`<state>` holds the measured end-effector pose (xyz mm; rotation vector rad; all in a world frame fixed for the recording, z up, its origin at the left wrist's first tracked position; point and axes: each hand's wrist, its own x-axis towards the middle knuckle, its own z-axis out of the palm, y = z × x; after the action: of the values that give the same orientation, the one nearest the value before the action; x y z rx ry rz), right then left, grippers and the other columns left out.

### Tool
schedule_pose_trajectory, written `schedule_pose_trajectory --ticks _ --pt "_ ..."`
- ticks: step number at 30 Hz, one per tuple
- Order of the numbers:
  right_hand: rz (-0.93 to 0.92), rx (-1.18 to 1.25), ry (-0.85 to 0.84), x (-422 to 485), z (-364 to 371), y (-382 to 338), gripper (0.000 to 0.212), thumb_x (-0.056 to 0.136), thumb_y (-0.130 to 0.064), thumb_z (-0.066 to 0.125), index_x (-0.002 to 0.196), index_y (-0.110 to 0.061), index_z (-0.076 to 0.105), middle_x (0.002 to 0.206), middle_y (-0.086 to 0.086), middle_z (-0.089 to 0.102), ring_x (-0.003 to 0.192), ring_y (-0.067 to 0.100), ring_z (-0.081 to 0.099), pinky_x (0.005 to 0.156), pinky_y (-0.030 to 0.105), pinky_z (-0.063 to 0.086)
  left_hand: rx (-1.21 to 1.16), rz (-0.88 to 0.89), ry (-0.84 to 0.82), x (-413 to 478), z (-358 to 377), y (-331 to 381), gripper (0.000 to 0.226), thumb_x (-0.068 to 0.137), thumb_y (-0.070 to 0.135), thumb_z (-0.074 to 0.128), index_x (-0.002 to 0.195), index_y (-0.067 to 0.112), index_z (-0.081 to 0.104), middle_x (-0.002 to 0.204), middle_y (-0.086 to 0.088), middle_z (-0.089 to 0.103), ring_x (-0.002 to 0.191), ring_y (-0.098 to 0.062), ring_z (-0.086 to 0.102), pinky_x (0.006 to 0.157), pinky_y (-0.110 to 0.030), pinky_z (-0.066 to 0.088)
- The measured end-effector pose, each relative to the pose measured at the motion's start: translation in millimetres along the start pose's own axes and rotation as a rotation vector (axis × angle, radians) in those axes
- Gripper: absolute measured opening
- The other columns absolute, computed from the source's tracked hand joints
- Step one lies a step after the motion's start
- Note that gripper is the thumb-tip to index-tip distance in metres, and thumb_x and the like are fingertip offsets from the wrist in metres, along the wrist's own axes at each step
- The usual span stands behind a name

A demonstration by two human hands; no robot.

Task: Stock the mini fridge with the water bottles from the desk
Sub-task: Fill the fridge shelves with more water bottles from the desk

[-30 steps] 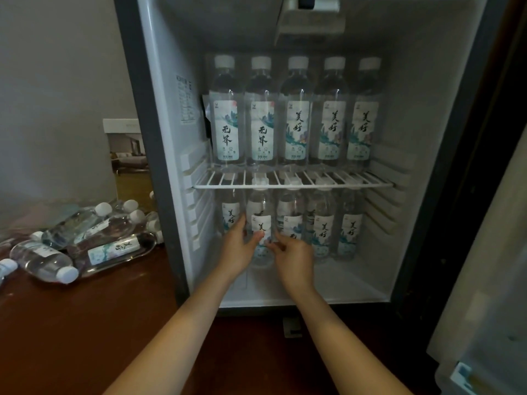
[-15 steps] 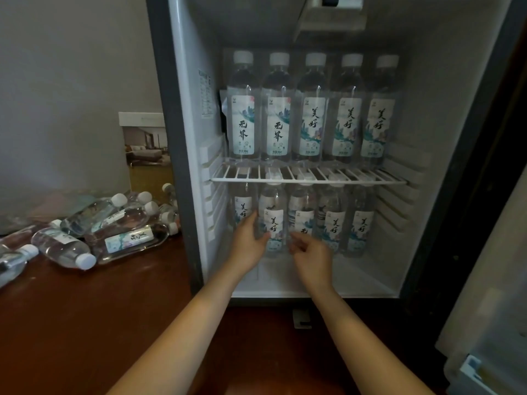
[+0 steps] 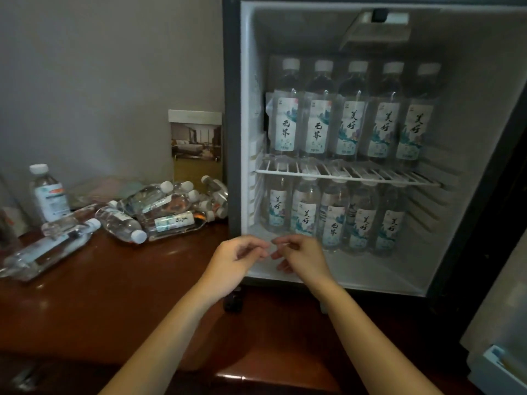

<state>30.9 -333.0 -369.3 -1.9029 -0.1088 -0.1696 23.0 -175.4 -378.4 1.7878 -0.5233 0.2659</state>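
Mini fridge (image 3: 245,81) open, stands on desk (image 3: 114,295). Wire shelf (image 3: 342,173): top-row bottles (image 3: 349,126), 5 upright, labels fwd. Under shelf, on fridge floor: lower-row bottles (image 3: 332,220), 5 upright. L hand (image 3: 236,260) + R hand (image 3: 302,258) low at front edge of fridge floor, fingertips nearly meeting. Fingers loosely curled, both empty, no contact w/ any bottle. Loose bottles (image 3: 159,206) piled on sides on desk, left of fridge. Odd-label bottle (image 3: 50,193) upright, far left. Picture card (image 3: 196,143) vs wall, just beside fridge.
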Motion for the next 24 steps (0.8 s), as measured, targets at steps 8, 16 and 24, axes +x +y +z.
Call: schedule_pose_trajectory --ticks 8,16,24 --pt "-0.058 -0.099 -0.394 -10 77 -30 0.015 0.094 -0.014 0.05 0.096 -0.017 0.065 0.07 -0.004 0.062 0.055 0.007 0.055 0.05 0.015 0.042 0.124 -0.181 0.191 -31 -102 -36 0.018 0.09 -0.004 0.051 0.096 0.006 0.066 0.076 -0.002 0.066 0.062 0.0 0.061 0.059 -0.007 0.044" --pt "0.0 -0.15 -0.37 32 162 -16 0.02 0.087 -0.02 0.057 0.106 -0.018 0.066 0.092 -0.001 0.063 0.083 0.013 0.056 0.082 0.032 0.049 0.455 -0.283 0.281 -26 -167 -80 0.016 0.088 0.004 0.06 0.096 0.017 0.066 0.091 -0.002 0.066 0.084 -0.014 0.061 0.082 -0.026 0.045" --pt "0.326 0.049 -0.139 96 219 1 0.04 0.083 -0.009 0.049 0.123 -0.01 0.051 0.118 0.016 0.061 0.106 0.03 0.059 0.09 0.038 0.048 0.812 -0.323 0.256 20 -190 -117 0.038 0.089 0.016 0.058 0.126 0.014 0.053 0.125 -0.008 0.048 0.118 -0.024 0.047 0.097 -0.031 0.036"
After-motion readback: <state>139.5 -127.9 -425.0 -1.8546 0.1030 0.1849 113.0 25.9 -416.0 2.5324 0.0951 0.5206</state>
